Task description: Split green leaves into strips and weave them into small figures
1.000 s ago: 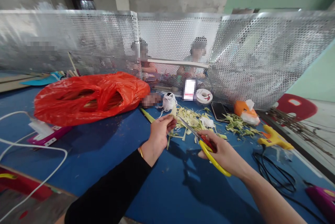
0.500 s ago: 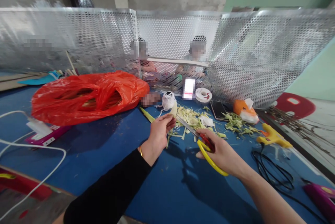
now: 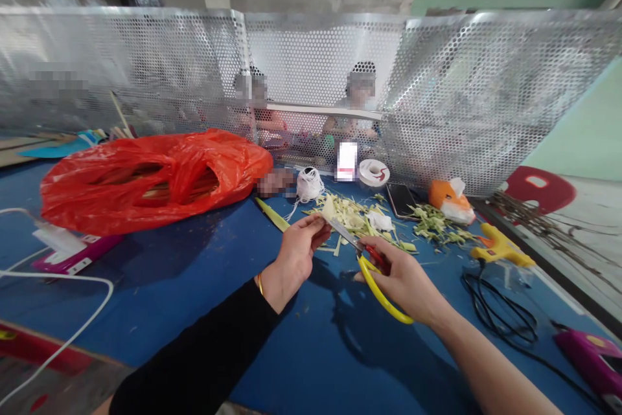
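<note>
My left hand (image 3: 297, 250) pinches a small pale leaf piece (image 3: 328, 208) between thumb and fingers, held up over the blue table. Closed around the red and yellow handles of a pair of scissors (image 3: 386, 295) is my right hand (image 3: 403, 276). The blades point up and left, and their tips meet the leaf piece at my left fingertips. Just beyond lies a pile of pale green leaf scraps (image 3: 357, 217). A ball of white string (image 3: 310, 184) sits behind my left hand, with a long green leaf strip (image 3: 272, 213) beside it.
A red plastic bag (image 3: 160, 182) holding brown strips takes up the left. At the back are a white ribbon roll (image 3: 374, 173), a phone (image 3: 401, 200) and an orange tissue pack (image 3: 451, 200). A yellow glue gun (image 3: 503, 248) with black cord lies right. A perforated metal screen (image 3: 321, 59) stands behind.
The scissor blades have come closer to the leaf piece, their tips now against it. The leaf piece's angle has shifted a little. The whole view has moved slightly.
</note>
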`<state>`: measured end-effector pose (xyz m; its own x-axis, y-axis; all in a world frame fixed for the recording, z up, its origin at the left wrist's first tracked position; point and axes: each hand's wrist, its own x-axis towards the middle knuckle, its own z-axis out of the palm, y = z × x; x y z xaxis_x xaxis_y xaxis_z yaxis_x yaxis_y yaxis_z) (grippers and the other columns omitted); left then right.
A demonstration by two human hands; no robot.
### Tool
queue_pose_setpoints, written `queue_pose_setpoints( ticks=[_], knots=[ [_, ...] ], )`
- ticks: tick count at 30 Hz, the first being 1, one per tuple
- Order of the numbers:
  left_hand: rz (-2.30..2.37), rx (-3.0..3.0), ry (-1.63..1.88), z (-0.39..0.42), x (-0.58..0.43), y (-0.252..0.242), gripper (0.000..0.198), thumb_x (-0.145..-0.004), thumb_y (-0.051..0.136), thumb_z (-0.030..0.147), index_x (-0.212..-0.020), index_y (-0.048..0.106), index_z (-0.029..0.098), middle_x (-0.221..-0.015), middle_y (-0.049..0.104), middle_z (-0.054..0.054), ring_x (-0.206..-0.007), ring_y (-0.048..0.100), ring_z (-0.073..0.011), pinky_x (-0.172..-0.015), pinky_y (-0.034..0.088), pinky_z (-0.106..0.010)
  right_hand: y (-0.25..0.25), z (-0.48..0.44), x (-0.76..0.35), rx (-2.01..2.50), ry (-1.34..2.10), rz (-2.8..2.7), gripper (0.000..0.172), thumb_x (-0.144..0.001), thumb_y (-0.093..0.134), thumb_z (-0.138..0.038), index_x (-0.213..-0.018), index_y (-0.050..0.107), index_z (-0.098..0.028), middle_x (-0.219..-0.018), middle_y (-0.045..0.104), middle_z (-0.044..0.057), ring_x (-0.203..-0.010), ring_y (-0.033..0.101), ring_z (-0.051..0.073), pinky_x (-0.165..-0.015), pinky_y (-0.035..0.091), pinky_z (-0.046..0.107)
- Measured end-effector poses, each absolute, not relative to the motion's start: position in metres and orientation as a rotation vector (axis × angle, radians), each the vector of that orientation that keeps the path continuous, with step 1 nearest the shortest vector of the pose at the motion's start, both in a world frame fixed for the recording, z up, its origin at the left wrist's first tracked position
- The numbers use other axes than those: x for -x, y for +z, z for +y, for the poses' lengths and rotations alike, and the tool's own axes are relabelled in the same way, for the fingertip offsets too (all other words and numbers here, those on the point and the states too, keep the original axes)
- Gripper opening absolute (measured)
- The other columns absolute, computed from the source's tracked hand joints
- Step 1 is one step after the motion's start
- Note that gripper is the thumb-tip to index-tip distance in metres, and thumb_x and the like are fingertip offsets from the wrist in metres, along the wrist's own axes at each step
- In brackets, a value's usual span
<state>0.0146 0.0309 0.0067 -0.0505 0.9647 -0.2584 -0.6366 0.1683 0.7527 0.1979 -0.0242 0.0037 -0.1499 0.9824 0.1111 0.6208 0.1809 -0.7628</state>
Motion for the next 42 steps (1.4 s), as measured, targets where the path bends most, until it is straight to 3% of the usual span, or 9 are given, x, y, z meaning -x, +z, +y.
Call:
queue_pose_setpoints(
  ticks=[8, 15, 26, 42],
  knots=[
    [0.918, -0.547, 1.427, 0.033, -0.014, 0.005, 0.014, -0.067, 0.075, 0.003, -0.07, 0.064, 0.012, -0.061, 0.068, -0.001, -0.055, 0.067, -0.0124, -0.062, 0.055, -0.024, 0.009, -0.026, -0.196, 1.484, 0.879, -1.8, 0.049, -0.072, 0.07, -0.037, -0.116, 0.059, -0.02, -0.077, 0.059, -0.002, -0.069, 0.052, 0.016, -0.065, 0.044, 0.028],
    [0.907, -0.589, 1.434, 0.033, -0.014, 0.006, 0.014, -0.066, 0.075, 0.004, -0.072, 0.065, 0.011, -0.061, 0.068, -0.002, -0.055, 0.067, -0.0125, -0.062, 0.055, -0.024, 0.007, -0.025, -0.195, 1.376, 1.034, -1.73, 0.043, -0.072, 0.07, -0.041, -0.107, 0.062, -0.019, -0.064, 0.042, -0.006, -0.059, 0.04, 0.012, -0.054, 0.034, 0.025],
    [0.87, -0.613, 1.412, 0.033, -0.013, 0.008, 0.013, -0.064, 0.075, 0.005, -0.071, 0.067, 0.012, -0.062, 0.069, -0.002, -0.055, 0.067, -0.0117, -0.06, 0.055, -0.022, 0.019, -0.028, -0.192, 1.234, 1.413, -1.452, 0.064, -0.059, 0.078, -0.056, -0.105, 0.059, -0.015, -0.057, 0.041, -0.009, -0.047, 0.031, 0.006, -0.045, 0.024, 0.023],
    [0.887, -0.599, 1.391, 0.035, -0.012, 0.011, 0.011, -0.067, 0.071, 0.002, -0.072, 0.066, 0.01, -0.062, 0.068, -0.002, -0.054, 0.065, -0.0105, -0.059, 0.055, -0.021, 0.015, -0.025, -0.192, 1.287, 1.371, -1.448, 0.067, -0.058, 0.08, -0.054, -0.106, 0.063, -0.01, -0.049, 0.035, -0.011, -0.042, 0.026, 0.004, -0.042, 0.021, 0.022]
  ],
)
